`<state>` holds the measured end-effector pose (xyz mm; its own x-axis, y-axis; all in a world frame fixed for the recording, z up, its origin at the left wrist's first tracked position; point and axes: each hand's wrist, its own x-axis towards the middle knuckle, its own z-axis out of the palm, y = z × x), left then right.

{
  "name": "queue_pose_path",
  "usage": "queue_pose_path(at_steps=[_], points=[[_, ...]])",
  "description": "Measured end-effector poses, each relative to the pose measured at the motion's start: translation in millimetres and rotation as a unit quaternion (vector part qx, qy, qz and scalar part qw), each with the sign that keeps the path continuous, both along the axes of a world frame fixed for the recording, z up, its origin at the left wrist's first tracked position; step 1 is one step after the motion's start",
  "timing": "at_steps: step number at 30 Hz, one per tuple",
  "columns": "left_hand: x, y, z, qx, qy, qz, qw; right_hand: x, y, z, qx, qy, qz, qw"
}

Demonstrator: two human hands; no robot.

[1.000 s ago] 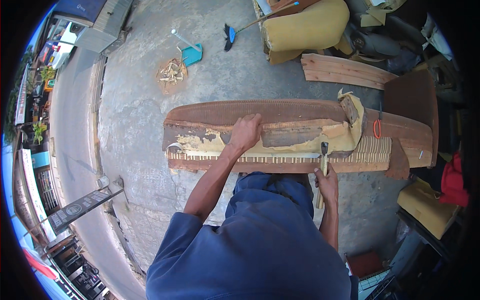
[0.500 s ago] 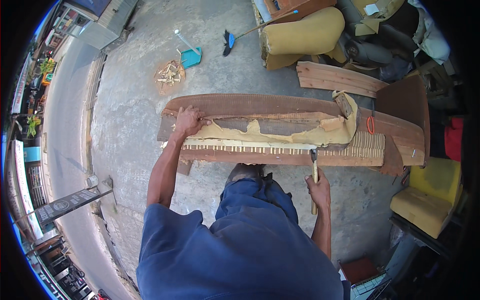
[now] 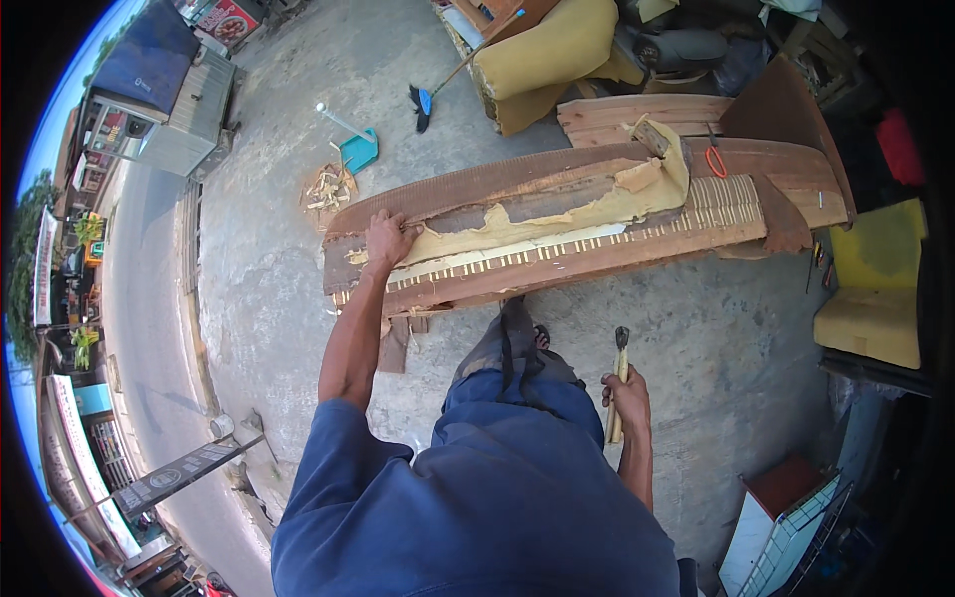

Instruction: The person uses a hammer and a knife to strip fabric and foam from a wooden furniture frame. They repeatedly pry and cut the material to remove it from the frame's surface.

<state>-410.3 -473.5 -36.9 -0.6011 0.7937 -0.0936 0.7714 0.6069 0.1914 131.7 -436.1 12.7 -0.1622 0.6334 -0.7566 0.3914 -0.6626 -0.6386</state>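
Observation:
A long brown upholstered piece [image 3: 587,261] lies across in front of me, rising toward the right. Along its near edge runs a row of pale strips, with a white band beside them and ragged yellowish foam [image 3: 537,221] above. My left hand [image 3: 391,240] is at its left end, fingers curled over the brown fabric [image 3: 448,206] by the foam's edge. Low on the right, my right hand [image 3: 628,396] is closed round the wooden handle of a hammer [image 3: 622,343]. The hammer's dark head points up, apart from the upholstered piece.
Red-handled scissors [image 3: 713,159] rest on the piece's right part. Beyond its left end are wood scraps [image 3: 328,187], a teal dustpan [image 3: 360,151] and a broom [image 3: 423,104]. Yellow cushions [image 3: 552,60] lie at the back, and a yellow seat [image 3: 870,328] stands at right. A road [image 3: 149,298] runs along the left.
My right hand has drawn the hammer back from the near edge, so its head now hangs over the floor. My left hand keeps its place on the fabric. The whole view has turned somewhat.

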Motion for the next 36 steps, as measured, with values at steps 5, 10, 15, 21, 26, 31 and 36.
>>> queue_pose_path(at_steps=[5, 10, 15, 21, 26, 31, 36], points=[[1, -10, 8, 0.048, 0.017, 0.010, 0.999, -31, -4, 11, 0.010, -0.004, 0.072, 0.997], [32, -62, 16, 0.260, 0.099, 0.243, 0.929, -56, 14, 16, 0.075, -0.042, 0.161, 0.983], [67, -140, -28, 0.229, -0.006, 0.427, 0.875, -84, 37, 19, 0.068, -0.038, 0.148, 0.986], [75, -126, -23, 0.182, -0.086, 0.430, 0.880, -141, 54, 24, 0.093, -0.054, 0.193, 0.975], [73, -108, -1, 0.259, -0.200, 0.463, 0.824, -184, 48, 24, 0.085, -0.046, 0.232, 0.968], [60, -126, -58, 0.329, -0.378, 0.547, 0.670, -232, 29, 41, 0.091, -0.038, 0.243, 0.965], [58, -117, -36, 0.290, -0.389, 0.571, 0.662, -254, 12, 51, 0.083, -0.033, 0.251, 0.964]])
